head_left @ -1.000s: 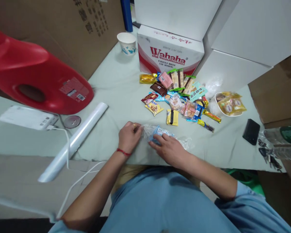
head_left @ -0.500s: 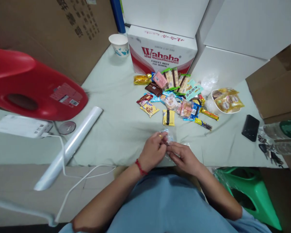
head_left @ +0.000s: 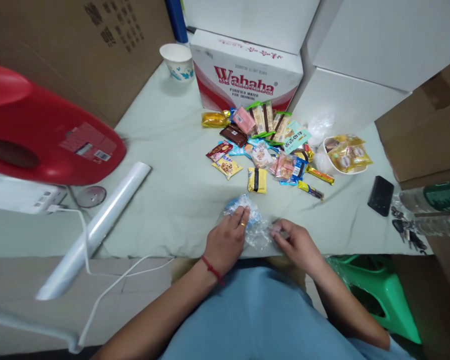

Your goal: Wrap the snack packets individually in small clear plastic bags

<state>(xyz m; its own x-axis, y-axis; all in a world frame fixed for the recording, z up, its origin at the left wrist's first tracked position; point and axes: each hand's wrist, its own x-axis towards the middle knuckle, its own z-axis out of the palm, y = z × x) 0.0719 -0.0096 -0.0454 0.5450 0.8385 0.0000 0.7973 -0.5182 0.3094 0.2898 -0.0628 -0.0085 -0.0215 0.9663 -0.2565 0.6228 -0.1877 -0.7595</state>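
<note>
A crinkled clear plastic wrapper (head_left: 258, 234) lies near the table's front edge, with a patch of blue (head_left: 230, 204) showing at its far left side. My left hand (head_left: 225, 242) rests palm down over it, fingers stretched forward and pressing on the plastic; its thumb is hidden. At the wrapper's right side, my right hand (head_left: 298, 245) pinches the film between thumb and fingers. Just beyond my hands lies a yellow packet with a dark band (head_left: 257, 180). Behind it spreads a pile of small wrapped snacks (head_left: 261, 155).
A white bowl (head_left: 354, 172) of wrapped snacks stands right of the pile, with a black case (head_left: 381, 196) and keys (head_left: 408, 234) farther right. On the left are a film roll (head_left: 97, 230), a white cable (head_left: 84, 235) and a red jug (head_left: 52, 130). A Wahaba-style printed carton (head_left: 247, 75) stands behind.
My hands have moved apart: the left to the left, lying flat on the wrapper, the right to the right with its edge. The plastic is now spread out between them.
</note>
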